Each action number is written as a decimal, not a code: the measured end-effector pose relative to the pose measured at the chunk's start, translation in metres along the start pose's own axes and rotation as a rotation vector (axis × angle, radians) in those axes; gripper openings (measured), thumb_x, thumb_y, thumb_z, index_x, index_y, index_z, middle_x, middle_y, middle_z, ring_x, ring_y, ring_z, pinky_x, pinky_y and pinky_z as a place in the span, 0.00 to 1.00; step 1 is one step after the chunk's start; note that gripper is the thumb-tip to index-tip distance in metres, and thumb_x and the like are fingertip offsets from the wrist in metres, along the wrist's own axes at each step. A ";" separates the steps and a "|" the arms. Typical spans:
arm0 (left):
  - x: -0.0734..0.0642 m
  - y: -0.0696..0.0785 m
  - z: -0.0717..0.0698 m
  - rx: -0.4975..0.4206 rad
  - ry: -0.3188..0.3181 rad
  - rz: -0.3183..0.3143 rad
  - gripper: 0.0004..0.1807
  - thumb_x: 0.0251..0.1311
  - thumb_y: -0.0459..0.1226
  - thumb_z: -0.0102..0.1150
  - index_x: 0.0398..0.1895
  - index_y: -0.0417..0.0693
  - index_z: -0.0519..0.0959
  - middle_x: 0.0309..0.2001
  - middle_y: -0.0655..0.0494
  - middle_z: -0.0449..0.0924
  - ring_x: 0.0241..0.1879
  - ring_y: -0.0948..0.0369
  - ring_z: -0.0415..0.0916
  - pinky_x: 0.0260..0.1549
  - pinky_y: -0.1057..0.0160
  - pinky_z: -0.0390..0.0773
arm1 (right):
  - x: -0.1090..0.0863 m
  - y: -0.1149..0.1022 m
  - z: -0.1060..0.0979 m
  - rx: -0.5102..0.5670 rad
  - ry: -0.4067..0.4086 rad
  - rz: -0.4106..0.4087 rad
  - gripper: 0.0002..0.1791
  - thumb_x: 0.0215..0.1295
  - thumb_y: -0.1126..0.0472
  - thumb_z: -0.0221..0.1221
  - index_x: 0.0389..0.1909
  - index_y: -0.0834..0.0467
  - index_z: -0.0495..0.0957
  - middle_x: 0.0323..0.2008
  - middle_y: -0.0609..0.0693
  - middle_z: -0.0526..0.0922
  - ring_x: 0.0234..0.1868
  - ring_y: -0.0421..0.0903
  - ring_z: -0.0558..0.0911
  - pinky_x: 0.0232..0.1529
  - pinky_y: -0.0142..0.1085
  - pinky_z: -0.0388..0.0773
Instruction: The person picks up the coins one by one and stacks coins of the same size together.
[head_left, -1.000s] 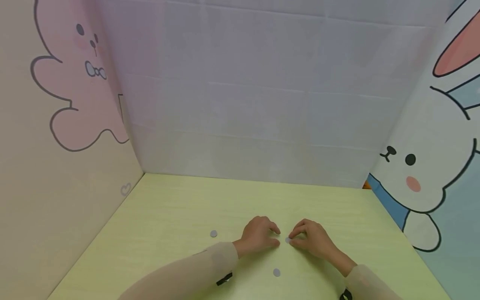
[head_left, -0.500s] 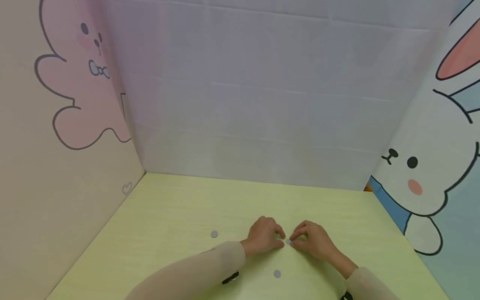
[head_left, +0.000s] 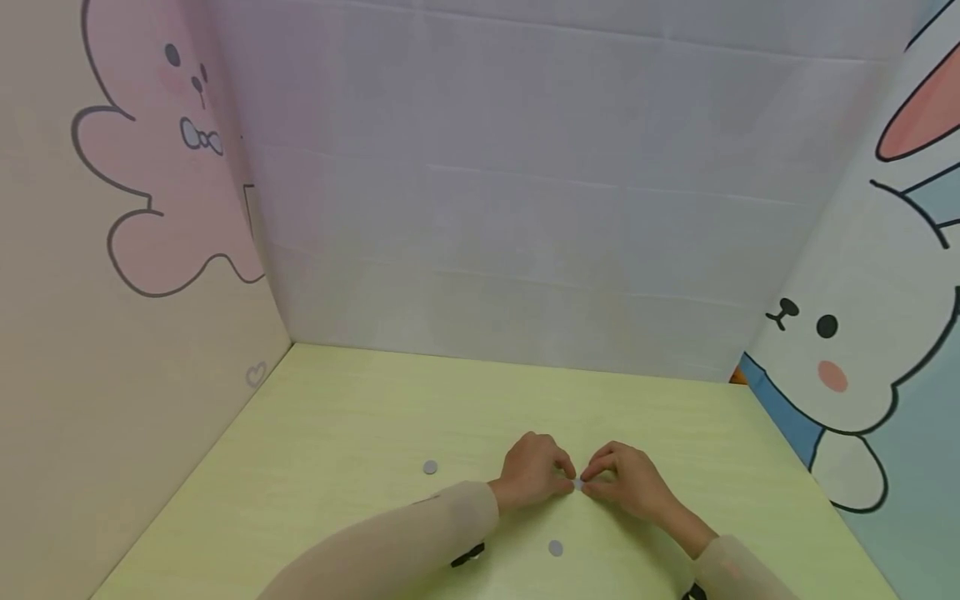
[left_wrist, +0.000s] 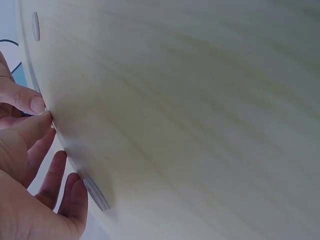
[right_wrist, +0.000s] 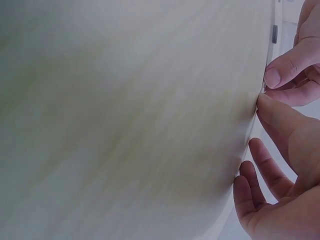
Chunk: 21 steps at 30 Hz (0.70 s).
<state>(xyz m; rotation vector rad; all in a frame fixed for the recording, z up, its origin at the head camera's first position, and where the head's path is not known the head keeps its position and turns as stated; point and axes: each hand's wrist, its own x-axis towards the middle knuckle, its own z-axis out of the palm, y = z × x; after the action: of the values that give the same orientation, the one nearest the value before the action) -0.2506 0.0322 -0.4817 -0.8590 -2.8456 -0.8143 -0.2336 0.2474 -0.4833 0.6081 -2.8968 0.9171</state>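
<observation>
Between my two hands a small round grey disc (head_left: 578, 483) lies on the pale yellow table, mostly covered by fingertips. My left hand (head_left: 534, 468) pinches its left side with thumb and fingers. From the right, my right hand (head_left: 626, 477) holds the opposite edge the same way. Both thumbs nearly meet in the wrist views, where the disc itself is hidden. A second grey disc (head_left: 430, 467) rests to the left of my left hand. The third grey disc (head_left: 556, 548) lies nearer to me; a disc (left_wrist: 96, 195) in the left wrist view shows a lined edge.
The yellow table (head_left: 360, 408) runs back to a creased white sheet (head_left: 480, 208). A left panel (head_left: 172, 192) with a pink cartoon animal and a right panel (head_left: 847, 358) with a white rabbit enclose the sides.
My left hand has moved right, closing the gap until its fingertips reach the middle disc. My right hand has stayed at that disc. The other two discs lie where they were.
</observation>
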 end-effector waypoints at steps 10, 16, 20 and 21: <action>0.001 -0.001 0.005 0.018 0.020 -0.012 0.03 0.56 0.44 0.82 0.28 0.63 0.94 0.34 0.66 0.85 0.37 0.68 0.73 0.38 0.70 0.71 | 0.001 -0.002 0.001 0.001 0.004 -0.015 0.04 0.59 0.56 0.78 0.32 0.45 0.92 0.42 0.41 0.84 0.46 0.45 0.82 0.50 0.44 0.80; 0.002 0.000 0.007 0.024 0.020 -0.025 0.04 0.57 0.44 0.81 0.27 0.64 0.93 0.33 0.66 0.84 0.38 0.67 0.72 0.38 0.70 0.70 | 0.000 -0.004 0.001 -0.002 0.007 -0.006 0.04 0.58 0.56 0.79 0.31 0.46 0.92 0.41 0.41 0.84 0.45 0.45 0.83 0.50 0.44 0.80; 0.001 0.000 0.008 0.027 0.015 -0.044 0.04 0.57 0.45 0.81 0.27 0.65 0.93 0.33 0.66 0.83 0.38 0.67 0.72 0.38 0.70 0.70 | 0.000 -0.005 0.000 0.000 -0.005 -0.020 0.04 0.59 0.56 0.79 0.32 0.46 0.92 0.41 0.41 0.84 0.45 0.46 0.83 0.49 0.43 0.80; 0.001 0.001 0.008 0.026 0.016 -0.047 0.04 0.57 0.45 0.81 0.27 0.65 0.93 0.33 0.66 0.83 0.38 0.67 0.71 0.38 0.70 0.70 | -0.001 -0.005 -0.001 -0.003 -0.008 -0.027 0.04 0.59 0.56 0.79 0.33 0.47 0.92 0.41 0.41 0.84 0.45 0.46 0.83 0.49 0.42 0.80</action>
<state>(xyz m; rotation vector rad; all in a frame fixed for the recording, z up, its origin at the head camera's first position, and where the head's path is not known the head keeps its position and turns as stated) -0.2505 0.0371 -0.4876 -0.7824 -2.8657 -0.7833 -0.2310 0.2443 -0.4796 0.6505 -2.8890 0.9086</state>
